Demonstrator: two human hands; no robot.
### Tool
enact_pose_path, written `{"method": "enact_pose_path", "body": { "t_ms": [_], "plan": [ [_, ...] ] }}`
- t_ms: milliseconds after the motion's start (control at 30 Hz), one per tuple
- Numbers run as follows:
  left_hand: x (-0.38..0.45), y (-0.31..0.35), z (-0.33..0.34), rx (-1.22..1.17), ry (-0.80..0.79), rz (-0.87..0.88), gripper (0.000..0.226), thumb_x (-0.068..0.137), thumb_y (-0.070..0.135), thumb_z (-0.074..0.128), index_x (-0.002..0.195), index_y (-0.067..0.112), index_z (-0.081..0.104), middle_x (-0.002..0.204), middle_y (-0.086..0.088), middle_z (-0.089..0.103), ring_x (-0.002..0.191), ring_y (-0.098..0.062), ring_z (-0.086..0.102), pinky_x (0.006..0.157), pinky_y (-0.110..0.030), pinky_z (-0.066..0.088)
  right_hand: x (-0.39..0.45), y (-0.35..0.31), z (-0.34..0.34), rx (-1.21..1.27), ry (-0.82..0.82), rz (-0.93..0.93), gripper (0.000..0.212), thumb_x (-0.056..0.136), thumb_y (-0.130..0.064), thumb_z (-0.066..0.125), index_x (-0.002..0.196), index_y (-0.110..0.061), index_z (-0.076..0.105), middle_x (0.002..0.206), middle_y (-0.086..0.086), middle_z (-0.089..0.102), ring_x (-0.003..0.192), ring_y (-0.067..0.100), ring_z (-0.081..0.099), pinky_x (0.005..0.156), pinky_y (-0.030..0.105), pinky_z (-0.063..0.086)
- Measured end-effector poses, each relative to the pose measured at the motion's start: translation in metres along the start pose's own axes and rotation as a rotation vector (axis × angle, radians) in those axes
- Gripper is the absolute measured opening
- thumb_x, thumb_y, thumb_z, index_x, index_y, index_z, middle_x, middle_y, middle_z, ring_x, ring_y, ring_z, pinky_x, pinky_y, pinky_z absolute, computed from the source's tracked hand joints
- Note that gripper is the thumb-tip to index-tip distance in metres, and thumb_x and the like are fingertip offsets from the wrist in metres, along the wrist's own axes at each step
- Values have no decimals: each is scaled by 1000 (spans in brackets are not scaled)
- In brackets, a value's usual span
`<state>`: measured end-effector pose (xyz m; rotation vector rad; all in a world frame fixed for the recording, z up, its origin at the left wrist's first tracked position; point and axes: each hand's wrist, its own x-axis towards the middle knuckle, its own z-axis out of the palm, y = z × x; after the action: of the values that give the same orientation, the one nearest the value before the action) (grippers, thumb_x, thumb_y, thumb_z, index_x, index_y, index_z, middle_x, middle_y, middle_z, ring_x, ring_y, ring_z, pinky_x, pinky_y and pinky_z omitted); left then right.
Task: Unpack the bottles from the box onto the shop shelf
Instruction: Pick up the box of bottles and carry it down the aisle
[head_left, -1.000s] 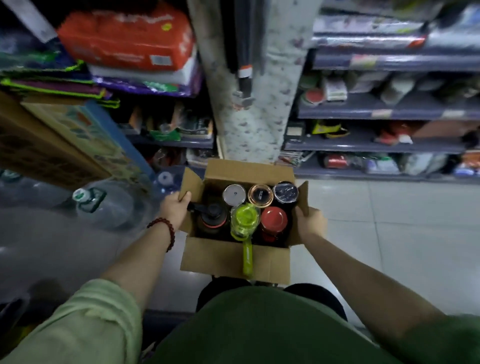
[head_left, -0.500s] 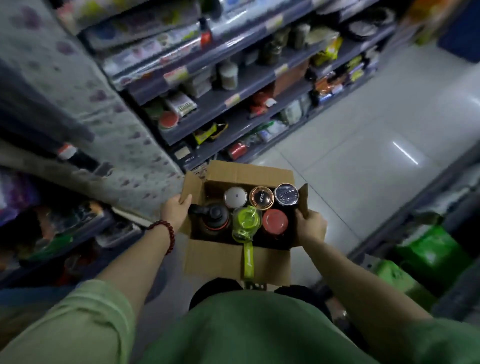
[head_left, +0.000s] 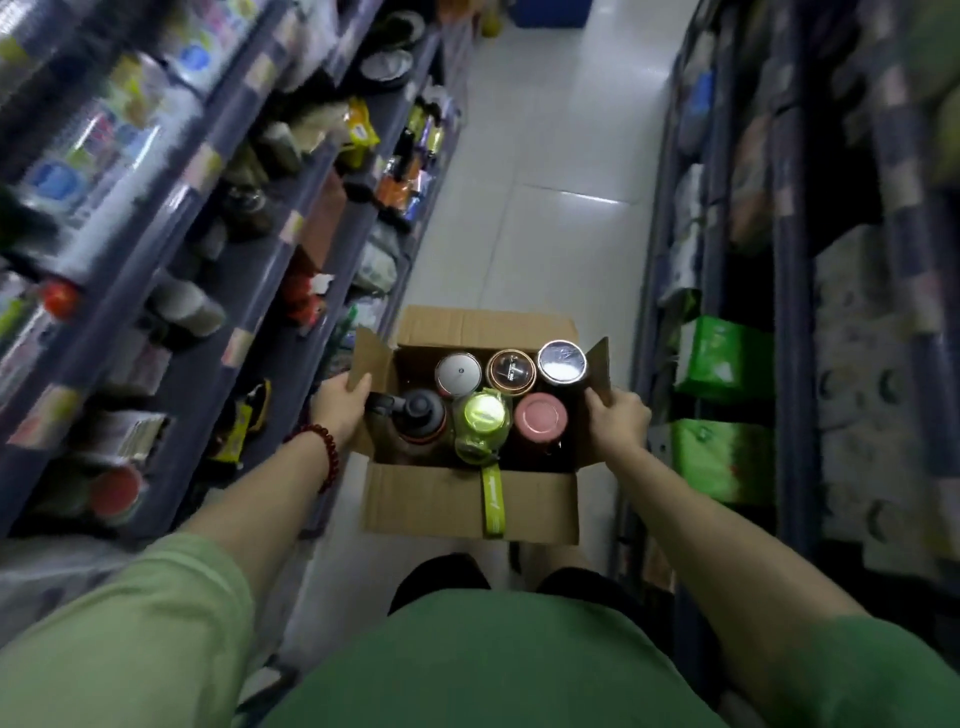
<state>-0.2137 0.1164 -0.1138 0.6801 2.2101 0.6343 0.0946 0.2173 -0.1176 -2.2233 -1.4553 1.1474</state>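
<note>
I carry an open cardboard box (head_left: 470, 501) in front of my waist. My left hand (head_left: 340, 402) grips its left flap and my right hand (head_left: 618, 418) grips its right flap. Several bottles stand upright inside: a black-capped one (head_left: 418, 415), a lime-green one (head_left: 480, 421) whose strap hangs over the front wall, a red-lidded one (head_left: 540, 418), and behind them a silver lid (head_left: 457, 374), a brown-rimmed lid (head_left: 510, 370) and a shiny dark lid (head_left: 562, 361).
A narrow aisle of pale floor tiles (head_left: 545, 197) runs ahead. Dark blue shelves (head_left: 280, 291) crowded with goods line the left side. On the right, shelving (head_left: 789, 322) holds green packs (head_left: 722, 358) and stacked paper rolls.
My view has swung round to the right, from facing a pillar and shelf ends to looking straight down the aisle. Both hands keep the same hold on the box.
</note>
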Motion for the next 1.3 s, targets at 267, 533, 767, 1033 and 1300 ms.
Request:
{"method": "enact_pose_path", "body": {
  "t_ms": [267, 533, 767, 1033, 1300],
  "plan": [
    [88, 104, 51, 17, -71, 30, 55, 96, 38, 48, 132, -2, 50, 134, -20, 54, 123, -37, 50, 102, -44, 41, 110, -33, -34, -7, 83, 18, 34, 91, -29, 58, 105, -1, 71, 103, 27, 68, 99, 40, 63, 77, 35, 48],
    [153, 194, 84, 30, -40, 84, 43, 96, 35, 48, 118, 0, 60, 118, -18, 63, 109, -34, 58, 93, -40, 45, 212, -82, -64, 12, 69, 62, 37, 90, -33, 58, 101, -1, 71, 99, 25, 69, 96, 39, 64, 73, 33, 46],
    [240, 251, 99, 57, -72, 69, 53, 94, 43, 48, 126, 1, 55, 123, -19, 61, 113, -37, 57, 97, -47, 46, 291, -139, -72, -51, 90, 77, 40, 91, -35, 58, 106, 0, 68, 107, 26, 67, 101, 40, 62, 78, 34, 48],
    [358, 331, 96, 42, -102, 72, 51, 92, 46, 49, 119, 4, 61, 117, -20, 65, 107, -37, 60, 94, -50, 49, 380, -230, -69, -51, 91, 115, 36, 93, -34, 54, 105, -2, 68, 104, 20, 68, 97, 36, 63, 70, 30, 43],
    [425, 395, 85, -20, -13, 37, 53, 95, 39, 49, 123, -6, 55, 125, -25, 58, 116, -41, 54, 99, -50, 44, 462, -327, -66, -103, 66, 13, 33, 95, -31, 54, 106, -4, 68, 102, 19, 69, 96, 35, 64, 69, 29, 42]
  ]
}}
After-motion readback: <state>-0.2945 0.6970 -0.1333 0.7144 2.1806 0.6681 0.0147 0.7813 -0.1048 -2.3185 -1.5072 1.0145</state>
